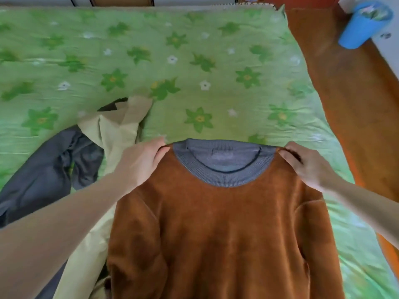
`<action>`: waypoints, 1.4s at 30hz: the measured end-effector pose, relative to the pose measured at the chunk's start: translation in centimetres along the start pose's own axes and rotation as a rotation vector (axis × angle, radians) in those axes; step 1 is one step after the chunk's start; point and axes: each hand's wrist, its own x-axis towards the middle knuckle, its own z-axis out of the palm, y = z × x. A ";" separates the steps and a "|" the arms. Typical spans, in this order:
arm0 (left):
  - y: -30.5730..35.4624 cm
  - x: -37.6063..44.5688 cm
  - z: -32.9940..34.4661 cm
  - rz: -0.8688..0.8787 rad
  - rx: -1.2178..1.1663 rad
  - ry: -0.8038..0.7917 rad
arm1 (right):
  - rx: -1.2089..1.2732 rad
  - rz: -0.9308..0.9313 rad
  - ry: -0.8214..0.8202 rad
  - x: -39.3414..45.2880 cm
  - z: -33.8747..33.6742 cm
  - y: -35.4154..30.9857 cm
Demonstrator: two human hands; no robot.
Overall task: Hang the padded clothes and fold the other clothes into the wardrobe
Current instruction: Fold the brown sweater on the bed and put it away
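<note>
Both forearms reach forward over the bed [194, 50]. Left hand [140, 162] pinches the left shoulder of the brown sweater [216, 234], thumb on top, fingers curled under the cloth. Right hand [306, 167] pinches the right shoulder the same way. Sweater spread front-up between the hands, grey ribbed collar [224, 178] away from the person. Neck label blurred, unreadable. A pale yellow garment [116, 128] and a dark grey garment [43, 169] lie crumpled to the left, on the green flowered bedspread.
</note>
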 end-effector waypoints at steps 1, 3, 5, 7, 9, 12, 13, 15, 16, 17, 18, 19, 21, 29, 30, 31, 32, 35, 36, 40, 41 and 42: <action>-0.9 1.3 1.3 -0.010 0.026 -0.010 | -0.027 0.013 0.021 2.1 0.9 0.2; -1.9 3.8 4.2 -0.072 0.104 -0.066 | -0.101 0.033 0.080 6.2 3.2 0.4; -2.0 5.2 7.2 -0.112 0.280 -0.105 | -0.138 0.065 0.114 9.7 6.8 0.7; -0.5 5.2 10.6 -0.133 0.308 -0.107 | -0.152 0.122 0.070 11.9 11.4 1.4; 2.3 3.8 15.0 -0.078 0.202 -0.082 | -0.216 0.190 0.067 13.0 15.9 2.3; 5.1 1.5 19.0 -0.055 0.130 -0.072 | -0.240 0.200 0.133 13.9 17.3 3.0; 5.1 1.1 19.9 -0.080 0.120 -0.085 | -0.221 0.166 0.115 14.5 17.2 3.6; 4.5 0.9 20.8 -0.095 0.121 -0.116 | -0.139 0.089 0.057 15.2 16.2 4.7; 4.3 0.8 20.9 -0.090 0.131 -0.130 | -0.072 0.065 0.032 15.3 15.8 5.0; 4.2 0.8 21.1 -0.086 0.145 -0.153 | -0.007 0.059 0.006 15.4 15.3 5.1; 4.3 0.9 21.2 -0.082 0.151 -0.170 | 0.035 0.072 -0.028 15.2 14.7 5.0; 4.6 1.0 21.2 -0.082 0.160 -0.177 | 0.052 0.086 -0.066 15.0 14.2 4.8; 5.2 0.9 20.8 -0.116 0.187 -0.196 | 0.024 0.096 -0.110 14.1 13.5 4.2; 13.7 -4.5 19.6 0.156 0.037 -0.248 | -0.149 0.204 0.198 -3.3 13.2 3.8; 14.7 -5.5 20.0 0.164 0.026 -0.291 | -0.119 0.262 0.206 -5.6 13.4 4.9; 15.4 -6.3 20.5 0.158 0.032 -0.320 | -0.079 0.324 0.203 -7.5 14.0 6.0; 15.6 -6.8 21.1 0.146 0.055 -0.341 | -0.024 0.373 0.192 -8.8 14.7 7.2; 15.9 -6.9 21.7 0.136 0.137 -0.397 | 0.153 0.475 0.191 -9.7 16.7 10.2; 15.9 -6.8 21.8 0.138 0.157 -0.392 | 0.177 0.484 0.210 -9.2 16.8 10.8; 16.1 -6.9 21.7 0.152 0.163 -0.385 | 0.205 0.441 0.085 -7.1 15.6 12.9; 16.1 -6.9 21.6 0.153 0.173 -0.374 | 0.213 0.424 0.043 -6.9 15.2 13.3; 16.0 -6.9 21.6 0.151 0.179 -0.372 | 0.226 0.411 0.012 -6.6 14.8 13.6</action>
